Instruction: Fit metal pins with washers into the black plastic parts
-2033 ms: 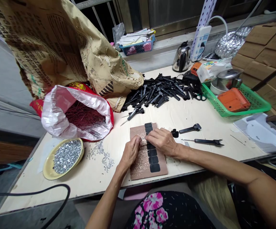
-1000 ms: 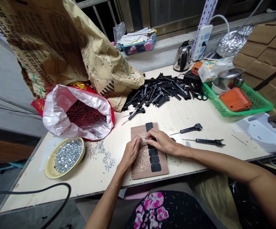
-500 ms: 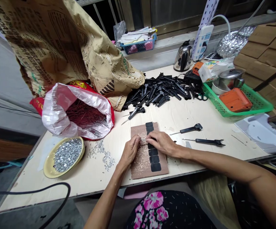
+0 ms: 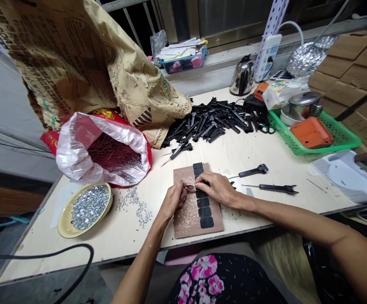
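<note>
Above a brown board [image 4: 186,219] my two hands meet over a thin metal rod [image 4: 189,184]. My left hand [image 4: 173,198] pinches the rod's left end between thumb and finger, the other fingers curled. My right hand [image 4: 215,187] is closed on its right end, over a column of black square pads [image 4: 205,212] stuck to the board. My fingers hide both rod ends. Right of the board lie two black-handled tools with thin metal shafts, one upper [image 4: 253,170] and one lower [image 4: 278,188]. Small shiny metal pieces [image 4: 143,214] are scattered left of the board.
A yellow bowl [image 4: 63,226] holds many small metal pieces. Behind it, a red-and-white bag [image 4: 67,158] contains thin metal rods. Large paper sacks [image 4: 145,80] lean over a heap of black handles [image 4: 211,120]. A green basket [image 4: 344,141] and a kettle [image 4: 242,76] stand at right.
My left hand has turned slightly, its fingers curling more beneath the rod. My right hand has barely shifted. The view has moved a little.
</note>
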Motion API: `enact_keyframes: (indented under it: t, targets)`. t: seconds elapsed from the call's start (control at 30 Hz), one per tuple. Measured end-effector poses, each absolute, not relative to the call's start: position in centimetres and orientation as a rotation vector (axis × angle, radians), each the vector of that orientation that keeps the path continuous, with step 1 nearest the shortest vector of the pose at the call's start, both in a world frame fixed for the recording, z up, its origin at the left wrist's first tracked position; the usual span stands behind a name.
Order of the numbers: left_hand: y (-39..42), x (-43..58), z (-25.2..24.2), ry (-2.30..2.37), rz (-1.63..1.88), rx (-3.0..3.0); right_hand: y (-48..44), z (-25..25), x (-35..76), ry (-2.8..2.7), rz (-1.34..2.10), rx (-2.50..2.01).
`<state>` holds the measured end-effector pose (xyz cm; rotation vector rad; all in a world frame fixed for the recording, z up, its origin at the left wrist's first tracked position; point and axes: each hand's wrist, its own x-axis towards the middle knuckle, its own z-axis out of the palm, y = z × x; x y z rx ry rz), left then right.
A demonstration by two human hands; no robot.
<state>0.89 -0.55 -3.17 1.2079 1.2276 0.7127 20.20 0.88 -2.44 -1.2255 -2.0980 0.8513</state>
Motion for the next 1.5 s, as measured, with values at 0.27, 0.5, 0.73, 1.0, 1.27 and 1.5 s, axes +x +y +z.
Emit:
enact_keyframes:
  t: [0.27, 0.5, 0.73, 1.0, 1.27, 1.5]
  targets:
    - [-1.2, 0.7, -3.7, 1.773, 0.799, 1.992, 2.9, -4.2, 22.9, -2.208, 0.515, -1.279]
    - [-1.4, 0.6, -7.3, 1.797, 0.544, 2.329, 5.9, -5.6, 24.0, -2.410, 0.296, -1.255]
    - [-1.1, 0.4, -8.8, 1.736, 0.700, 2.253, 2.4, -6.0, 24.9, -2.717, 0.301, -0.523]
    - [-1.1, 0.6, -8.8, 1.742, 0.738, 2.243, 3.1, -5.9, 25.4, -2.760, 0.321, -0.442]
    - [-1.1, 0.7, -8.6, 1.743, 0.693, 2.290, 3.4, -5.0, 24.6, -2.778, 0.166, -0.650]
    - [-1.2, 0.7, -8.7, 1.748, 0.676, 2.283, 0.8, -5.8, 24.4, -2.752, 0.078, -0.620]
